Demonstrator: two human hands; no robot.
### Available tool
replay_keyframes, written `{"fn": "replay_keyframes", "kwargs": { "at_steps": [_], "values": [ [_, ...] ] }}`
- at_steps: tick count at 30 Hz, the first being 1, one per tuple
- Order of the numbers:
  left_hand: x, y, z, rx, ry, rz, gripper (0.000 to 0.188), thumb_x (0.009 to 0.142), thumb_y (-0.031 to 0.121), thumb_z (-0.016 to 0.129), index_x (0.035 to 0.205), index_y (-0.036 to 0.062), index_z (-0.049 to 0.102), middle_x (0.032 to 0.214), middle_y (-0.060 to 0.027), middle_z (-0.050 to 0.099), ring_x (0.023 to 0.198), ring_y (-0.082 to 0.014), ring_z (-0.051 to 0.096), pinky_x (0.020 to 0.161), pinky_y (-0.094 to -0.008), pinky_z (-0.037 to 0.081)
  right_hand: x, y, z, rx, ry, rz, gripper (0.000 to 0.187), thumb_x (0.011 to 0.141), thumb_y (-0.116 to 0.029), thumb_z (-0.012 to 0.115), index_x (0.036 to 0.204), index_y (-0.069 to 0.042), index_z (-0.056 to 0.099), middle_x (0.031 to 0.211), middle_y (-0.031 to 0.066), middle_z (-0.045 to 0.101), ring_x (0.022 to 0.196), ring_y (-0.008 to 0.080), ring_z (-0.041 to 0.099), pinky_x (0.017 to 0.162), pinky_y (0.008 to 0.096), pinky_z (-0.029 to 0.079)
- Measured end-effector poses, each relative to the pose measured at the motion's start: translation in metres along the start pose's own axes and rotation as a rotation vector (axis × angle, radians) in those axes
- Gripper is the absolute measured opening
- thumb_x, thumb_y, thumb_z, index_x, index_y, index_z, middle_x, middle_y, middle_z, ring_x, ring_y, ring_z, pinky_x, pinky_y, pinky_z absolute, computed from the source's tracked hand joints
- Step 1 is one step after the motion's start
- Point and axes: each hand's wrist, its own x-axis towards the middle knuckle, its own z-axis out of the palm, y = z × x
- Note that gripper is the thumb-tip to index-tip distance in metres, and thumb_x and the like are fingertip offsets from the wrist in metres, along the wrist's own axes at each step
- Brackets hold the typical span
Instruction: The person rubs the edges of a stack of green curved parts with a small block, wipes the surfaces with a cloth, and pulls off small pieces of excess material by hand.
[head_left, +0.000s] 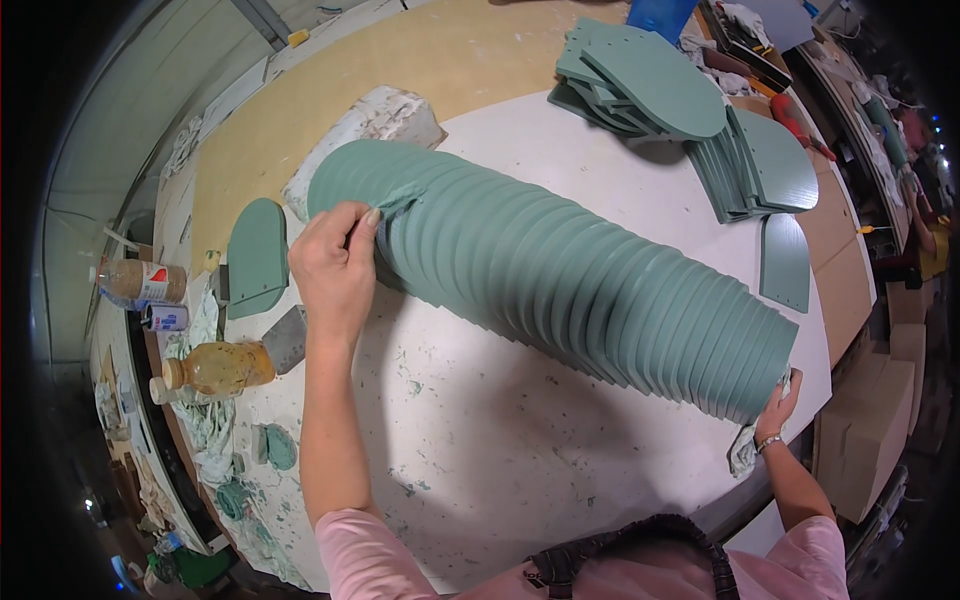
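A long row of green rounded panels [560, 270] stands on edge, packed face to face, running from upper left to lower right across the white tabletop. My left hand [335, 250] is closed in a pinch at the row's far left end. From its fingertips a crumpled green scrap [402, 197] lies against the panel edges; whether it is cloth or putty I cannot tell. At the near right end my right hand [776, 408] presses against the last panel, fingers partly hidden. A stained white cloth [742, 452] is bunched in that hand and hangs below it.
A white, smeared block [385, 115] stands behind the row's left end. More green panels [650, 80] are stacked at the back right, and a pair [257, 258] lies at left. Bottles [220, 368], a grey scraper blade [286, 338] and rags line the left edge; cardboard boxes [865, 430] stand right.
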Motion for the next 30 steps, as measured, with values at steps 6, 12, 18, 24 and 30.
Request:
{"fn": "replay_keyframes", "kwargs": {
  "at_steps": [6, 12, 18, 24, 30],
  "values": [
    [0.001, -0.002, 0.0, 0.023, 0.006, 0.019, 0.012, 0.09, 0.007, 0.067, 0.085, -0.0035, 0.064, 0.068, -0.0064, 0.055, 0.062, -0.0132, 0.048, 0.059, -0.028, 0.04, 0.0, 0.002, 0.001, 0.002, 0.009, 0.002, 0.028, 0.091, -0.011, 0.042, 0.115, 0.003, 0.048, 0.104, 0.0138, 0.052, 0.098, 0.0234, 0.048, 0.095, 0.0313, 0.038],
    [0.0, 0.006, -0.007, 0.038, -0.033, 0.054, 0.01, 0.088, 0.007, 0.068, 0.086, -0.0027, 0.065, 0.067, -0.0072, 0.054, 0.062, -0.0153, 0.048, 0.06, -0.0288, 0.04, 0.0, 0.0, 0.001, -0.001, 0.025, -0.005, 0.028, 0.092, -0.012, 0.043, 0.115, 0.003, 0.048, 0.103, 0.0135, 0.052, 0.098, 0.0232, 0.048, 0.095, 0.0319, 0.038],
    [-0.001, -0.003, -0.007, 0.09, 0.008, 0.058, 0.007, 0.085, 0.01, 0.07, 0.084, 0.003, 0.069, 0.063, -0.0095, 0.054, 0.059, -0.0246, 0.048, 0.058, -0.0361, 0.04, 0.001, -0.013, 0.005, 0.012, 0.07, -0.02, 0.025, 0.088, -0.011, 0.043, 0.108, 0.003, 0.048, 0.096, 0.0167, 0.05, 0.092, 0.0292, 0.049, 0.092, 0.035, 0.041],
    [0.009, -0.002, -0.004, 0.042, -0.032, 0.068, 0.009, 0.088, 0.007, 0.068, 0.088, -0.0021, 0.066, 0.067, -0.0078, 0.055, 0.062, -0.016, 0.049, 0.059, -0.0291, 0.04, 0.0, -0.017, 0.005, 0.008, 0.069, -0.008, 0.024, 0.089, -0.011, 0.043, 0.108, 0.003, 0.049, 0.097, 0.016, 0.05, 0.092, 0.0286, 0.05, 0.091, 0.0348, 0.041],
    [0.013, -0.007, -0.004, 0.019, -0.003, 0.056, 0.006, 0.085, 0.009, 0.07, 0.085, 0.0032, 0.07, 0.064, -0.0099, 0.056, 0.06, -0.0232, 0.05, 0.058, -0.0347, 0.041, 0.001, -0.013, 0.004, 0.012, 0.065, -0.021, 0.025, 0.088, -0.009, 0.042, 0.109, 0.002, 0.049, 0.097, 0.0157, 0.05, 0.092, 0.0281, 0.05, 0.091, 0.0346, 0.041]
  ]
}}
